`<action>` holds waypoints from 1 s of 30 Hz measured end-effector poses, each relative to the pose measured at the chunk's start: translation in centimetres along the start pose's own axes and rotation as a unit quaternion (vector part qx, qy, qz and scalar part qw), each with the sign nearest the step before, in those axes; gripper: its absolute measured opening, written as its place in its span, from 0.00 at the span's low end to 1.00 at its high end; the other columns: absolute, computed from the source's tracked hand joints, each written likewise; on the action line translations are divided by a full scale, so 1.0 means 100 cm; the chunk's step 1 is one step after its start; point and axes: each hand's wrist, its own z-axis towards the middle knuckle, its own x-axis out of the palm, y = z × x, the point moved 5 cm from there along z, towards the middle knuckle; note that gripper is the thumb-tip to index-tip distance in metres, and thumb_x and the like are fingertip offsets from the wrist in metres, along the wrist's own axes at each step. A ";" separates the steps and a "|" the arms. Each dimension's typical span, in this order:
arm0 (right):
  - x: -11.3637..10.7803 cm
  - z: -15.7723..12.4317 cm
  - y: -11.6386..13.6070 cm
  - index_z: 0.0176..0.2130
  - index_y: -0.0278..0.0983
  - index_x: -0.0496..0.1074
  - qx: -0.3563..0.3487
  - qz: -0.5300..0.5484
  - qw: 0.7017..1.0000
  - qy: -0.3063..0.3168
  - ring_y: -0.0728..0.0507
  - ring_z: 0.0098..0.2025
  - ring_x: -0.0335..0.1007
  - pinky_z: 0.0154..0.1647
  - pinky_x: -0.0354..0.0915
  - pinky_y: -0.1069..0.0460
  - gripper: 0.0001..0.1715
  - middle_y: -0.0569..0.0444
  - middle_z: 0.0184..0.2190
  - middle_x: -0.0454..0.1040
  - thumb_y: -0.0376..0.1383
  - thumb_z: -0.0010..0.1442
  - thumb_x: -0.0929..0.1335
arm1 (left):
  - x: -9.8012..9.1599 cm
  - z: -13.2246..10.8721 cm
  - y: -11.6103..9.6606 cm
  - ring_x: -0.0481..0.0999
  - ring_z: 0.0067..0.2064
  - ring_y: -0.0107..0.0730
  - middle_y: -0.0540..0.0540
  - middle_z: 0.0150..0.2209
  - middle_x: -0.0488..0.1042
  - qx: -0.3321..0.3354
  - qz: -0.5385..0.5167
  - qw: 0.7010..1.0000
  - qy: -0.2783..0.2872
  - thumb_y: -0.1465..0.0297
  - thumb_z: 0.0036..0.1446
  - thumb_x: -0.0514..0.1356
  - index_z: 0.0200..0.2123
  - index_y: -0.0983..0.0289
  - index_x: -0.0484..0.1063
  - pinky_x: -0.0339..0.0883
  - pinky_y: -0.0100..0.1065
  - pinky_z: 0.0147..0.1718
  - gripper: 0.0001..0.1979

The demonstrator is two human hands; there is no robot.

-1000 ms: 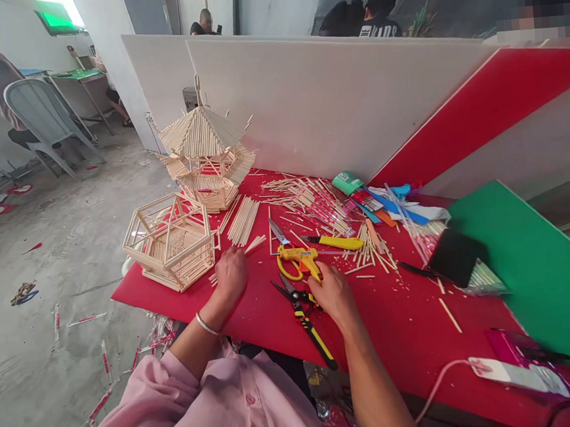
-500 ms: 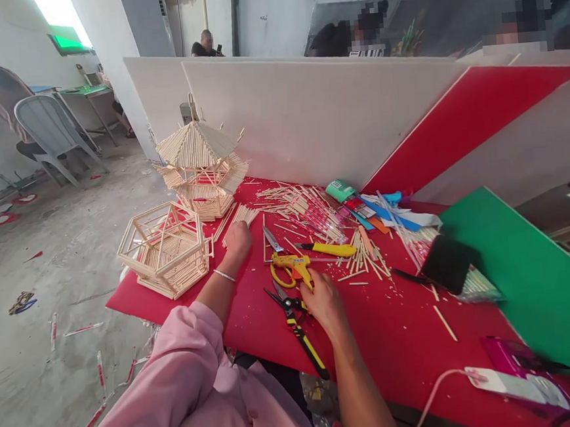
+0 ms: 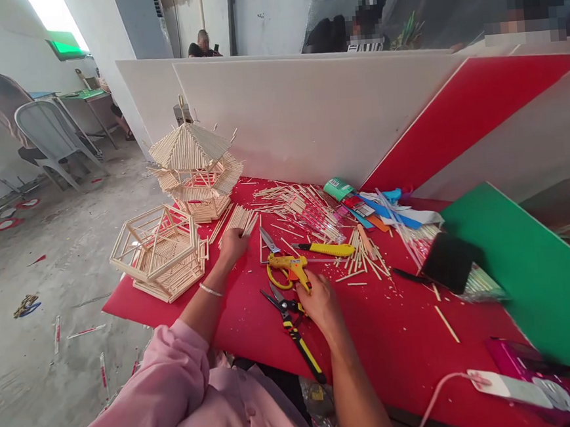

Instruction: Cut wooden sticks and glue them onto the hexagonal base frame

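Note:
My left hand [image 3: 231, 244] reaches over the red table [image 3: 383, 337] with its fingers closed on the near end of a row of thin wooden sticks [image 3: 240, 219]. My right hand [image 3: 317, 302] is wrapped round the handle of a yellow glue gun [image 3: 289, 266]. Black and yellow pliers [image 3: 294, 328] lie just left of that hand. A hexagonal stick frame [image 3: 157, 253] stands at the table's left end. Behind it rises a stick pagoda [image 3: 193, 171].
Loose sticks [image 3: 304, 205], grey scissors [image 3: 270, 241], a yellow utility knife [image 3: 330, 249], coloured packets [image 3: 363, 204] and a black phone [image 3: 449, 260] lie mid-table. A green board [image 3: 531, 273] leans at right, a power strip [image 3: 520, 386] lies near it. White panels [image 3: 316, 112] back the table; other people sit beyond.
My left hand has moved away from me, from beside the hexagonal frame up to the row of sticks. My right hand has stayed at the glue gun.

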 end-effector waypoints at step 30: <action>-0.007 -0.017 0.020 0.52 0.32 0.71 0.031 -0.061 0.998 0.001 0.38 0.43 0.69 0.40 0.62 0.48 0.24 0.43 0.40 0.72 0.43 0.63 0.62 | -0.015 -0.151 0.061 0.70 0.42 0.42 0.57 0.41 0.74 0.146 0.236 0.960 -0.038 0.68 0.65 0.52 0.40 0.61 0.75 0.60 0.39 0.38 0.11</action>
